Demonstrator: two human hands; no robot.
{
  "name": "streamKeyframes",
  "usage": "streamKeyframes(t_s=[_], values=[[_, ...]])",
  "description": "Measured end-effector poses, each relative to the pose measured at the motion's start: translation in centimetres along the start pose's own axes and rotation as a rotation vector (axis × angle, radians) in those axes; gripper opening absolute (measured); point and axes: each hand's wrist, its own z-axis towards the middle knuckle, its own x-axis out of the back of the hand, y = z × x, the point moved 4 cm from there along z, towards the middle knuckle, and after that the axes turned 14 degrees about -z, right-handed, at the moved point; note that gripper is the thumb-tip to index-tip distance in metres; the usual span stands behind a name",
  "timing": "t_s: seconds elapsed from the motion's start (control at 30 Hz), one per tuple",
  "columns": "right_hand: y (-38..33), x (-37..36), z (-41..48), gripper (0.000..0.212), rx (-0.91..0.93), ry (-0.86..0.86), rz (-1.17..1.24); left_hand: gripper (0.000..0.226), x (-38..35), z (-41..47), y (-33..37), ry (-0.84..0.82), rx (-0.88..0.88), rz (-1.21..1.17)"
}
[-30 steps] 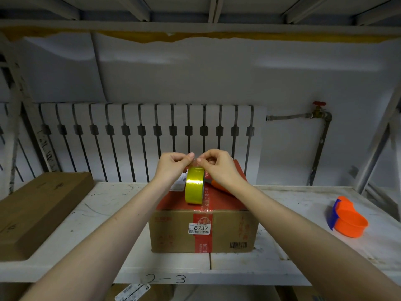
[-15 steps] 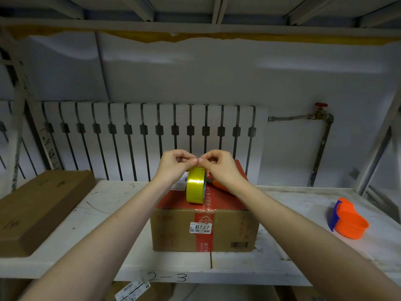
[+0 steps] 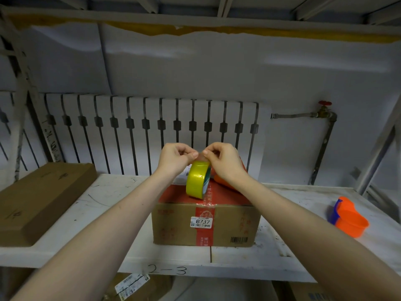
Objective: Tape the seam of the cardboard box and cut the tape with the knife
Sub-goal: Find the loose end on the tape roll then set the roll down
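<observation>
A cardboard box (image 3: 173, 227) with a red top and a red strip over its middle seam stands on the white shelf (image 3: 91, 211). Above its top hangs a yellow tape roll (image 3: 196, 181), on edge. My left hand (image 3: 175, 158) and my right hand (image 3: 223, 159) meet just over the roll, fingertips pinching the clear loose end of tape between them. An orange object (image 3: 225, 183) lies on the box behind my right wrist, mostly hidden. I cannot make out a knife.
A flat brown box (image 3: 39, 198) lies at the shelf's left end. An orange and blue scoop-shaped container (image 3: 349, 218) sits at the right. A white radiator (image 3: 130, 131) and a pipe with a red valve (image 3: 324, 111) back the shelf. More boxes sit below.
Both hands stay pinched at the tape end above the roll. The roll hangs a little lower under the fingers, and the view has shifted slightly.
</observation>
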Motion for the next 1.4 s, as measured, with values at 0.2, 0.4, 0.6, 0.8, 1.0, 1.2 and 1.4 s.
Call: streamKeyframes(t_s=[0.2,0.4,0.6,0.8,1.0,1.2,1.4], values=[[0.1,0.4,-0.1,0.009,0.006,-0.003,0.027,0.02,1.7,-0.7,-0.7,0.108,0.157,-0.108],[-1.0,0.3,-0.2,0.008,0.041,0.001,0.038,0.052,0.5,-2.4,-2.5,-0.031,0.38,-0.055],[-1.6,0.4,-1.0,0.008,0.03,0.009,0.005,0.099,-0.6,-4.0,-3.3,0.056,0.506,-0.014],[-1.8,2.0,-2.4,0.009,0.033,0.052,-0.021,0.035,-2.0,-5.7,-2.5,-0.076,0.497,-0.113],[-2.3,5.0,-5.3,0.009,0.18,0.148,-0.15,0.056,-1.9,-6.8,0.5,-0.023,0.513,-0.118],[-2.8,6.4,-9.2,0.011,0.258,0.205,-0.244,0.053,-2.9,-8.4,2.2,-0.024,0.478,-0.136],[-2.3,7.7,-11.4,0.014,0.331,0.198,-0.329,0.021,-4.1,-10.1,3.0,-0.114,0.578,-0.256]])
